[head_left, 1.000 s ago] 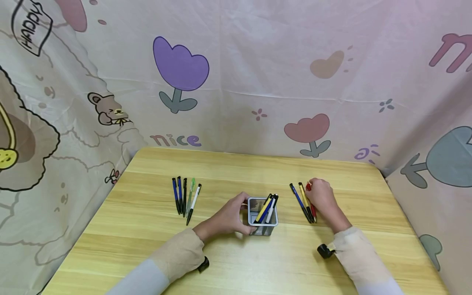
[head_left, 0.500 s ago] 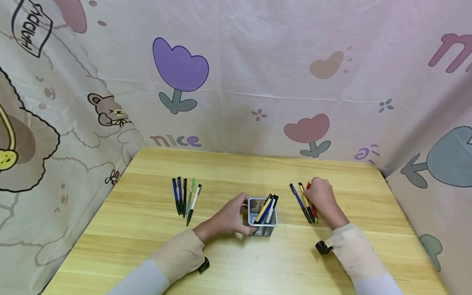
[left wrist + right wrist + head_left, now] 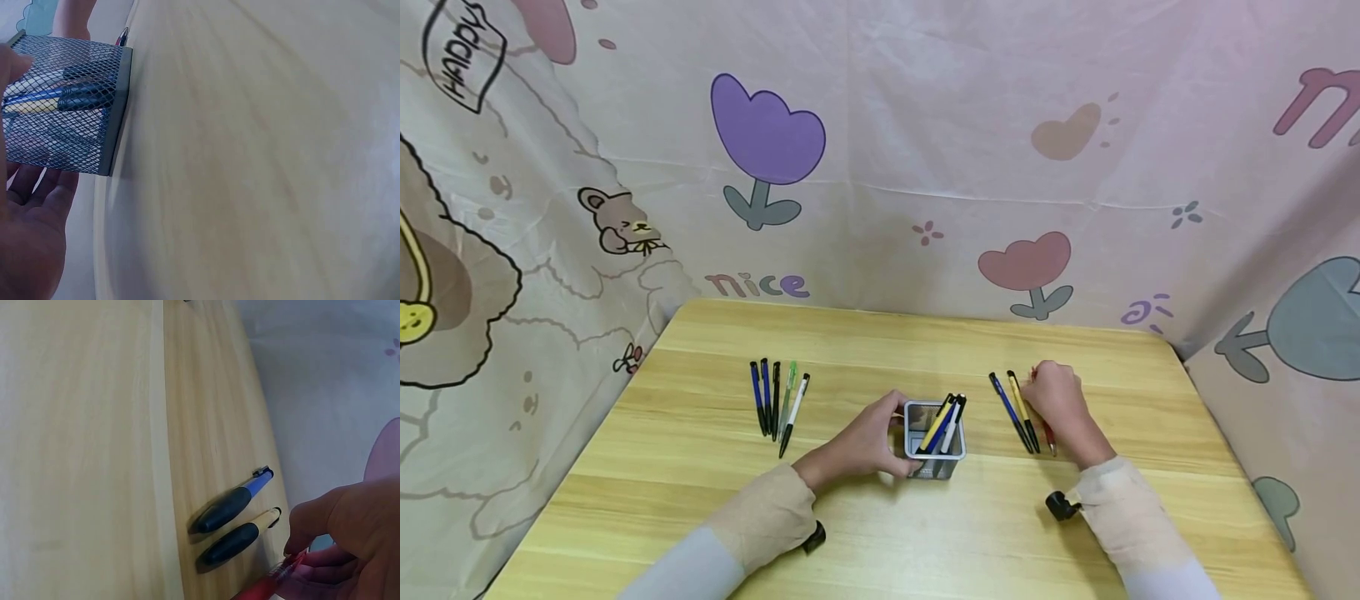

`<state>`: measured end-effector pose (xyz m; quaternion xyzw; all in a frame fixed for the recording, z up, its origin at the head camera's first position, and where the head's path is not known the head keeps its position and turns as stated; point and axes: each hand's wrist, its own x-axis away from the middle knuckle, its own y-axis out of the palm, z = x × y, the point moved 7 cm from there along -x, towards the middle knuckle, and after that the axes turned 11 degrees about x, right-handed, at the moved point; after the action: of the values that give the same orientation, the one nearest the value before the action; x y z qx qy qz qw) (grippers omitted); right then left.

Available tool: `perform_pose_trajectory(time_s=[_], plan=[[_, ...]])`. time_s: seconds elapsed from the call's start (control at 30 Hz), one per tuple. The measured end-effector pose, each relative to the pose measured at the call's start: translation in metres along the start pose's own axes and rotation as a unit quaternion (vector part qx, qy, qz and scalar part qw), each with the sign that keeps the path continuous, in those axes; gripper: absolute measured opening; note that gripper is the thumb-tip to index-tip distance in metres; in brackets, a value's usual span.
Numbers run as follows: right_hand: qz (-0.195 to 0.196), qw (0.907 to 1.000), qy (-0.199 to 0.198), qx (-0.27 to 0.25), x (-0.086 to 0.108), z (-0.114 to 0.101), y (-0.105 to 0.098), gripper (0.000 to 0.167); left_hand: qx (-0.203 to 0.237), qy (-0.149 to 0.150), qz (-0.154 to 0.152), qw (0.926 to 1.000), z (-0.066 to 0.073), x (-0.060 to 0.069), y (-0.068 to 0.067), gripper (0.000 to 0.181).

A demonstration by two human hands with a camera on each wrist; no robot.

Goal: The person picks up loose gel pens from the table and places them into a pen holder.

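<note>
The square mesh pen holder (image 3: 934, 468) stands mid-table with a yellow, a blue and a white pen leaning inside. My left hand (image 3: 868, 437) grips its left side, thumb at the near side; the left wrist view shows the mesh (image 3: 62, 125) between thumb and fingers. At the right, my right hand (image 3: 1060, 404) pinches a red pen (image 3: 259, 589), whose tip shows below the hand in the head view. Just left of that hand lie a yellow pen (image 3: 1022, 408) and a blue pen (image 3: 1009, 408), side by side on the table.
Several pens, blue, black, green and white (image 3: 795, 414), lie in a row on the left of the wooden table (image 3: 880, 533). A printed cloth (image 3: 880, 125) hangs behind the table and along both sides.
The red pen has shifted slightly right with my right hand, away from the yellow pen. My left hand and the holder have stayed in place.
</note>
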<state>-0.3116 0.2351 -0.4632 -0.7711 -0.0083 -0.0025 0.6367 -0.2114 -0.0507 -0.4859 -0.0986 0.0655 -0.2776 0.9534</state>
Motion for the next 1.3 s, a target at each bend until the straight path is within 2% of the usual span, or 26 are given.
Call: perform_pose_trajectory(time_s=[0.13, 0.3, 0.43, 0.57, 0.77, 1.07, 1.3], plan=[[0.006, 0.9998, 0.003, -0.016, 0.002, 0.002, -0.003, 0.039, -0.004, 0.003, 0.000, 1.0000, 0.000, 0.000, 0.000, 0.067], [0.027, 0.9995, 0.000, -0.019, 0.005, 0.004, -0.010, 0.019, -0.005, 0.002, 0.000, 1.0000, -0.001, 0.000, 0.000, 0.067], [0.037, 0.9992, -0.001, -0.016, 0.008, 0.002, -0.016, 0.032, -0.004, 0.002, -0.003, 1.0000, 0.000, -0.001, 0.000, 0.067], [0.043, 0.9983, -0.008, -0.037, 0.014, -0.006, -0.024, 0.035, -0.007, 0.004, -0.004, 1.0000, 0.002, 0.000, -0.001, 0.068], [0.068, 0.9958, -0.026, -0.057, 0.025, -0.021, -0.040, 0.033, -0.005, 0.002, -0.004, 1.0000, 0.003, 0.000, 0.000, 0.069], [0.062, 0.9923, -0.034, -0.102, 0.035, -0.036, -0.052, 0.028, -0.003, -0.003, 0.001, 1.0000, 0.002, 0.000, 0.000, 0.069], [0.069, 0.9885, -0.057, -0.122, 0.042, -0.046, -0.059, 0.029, -0.003, -0.001, 0.003, 1.0000, 0.002, 0.001, 0.000, 0.068]])
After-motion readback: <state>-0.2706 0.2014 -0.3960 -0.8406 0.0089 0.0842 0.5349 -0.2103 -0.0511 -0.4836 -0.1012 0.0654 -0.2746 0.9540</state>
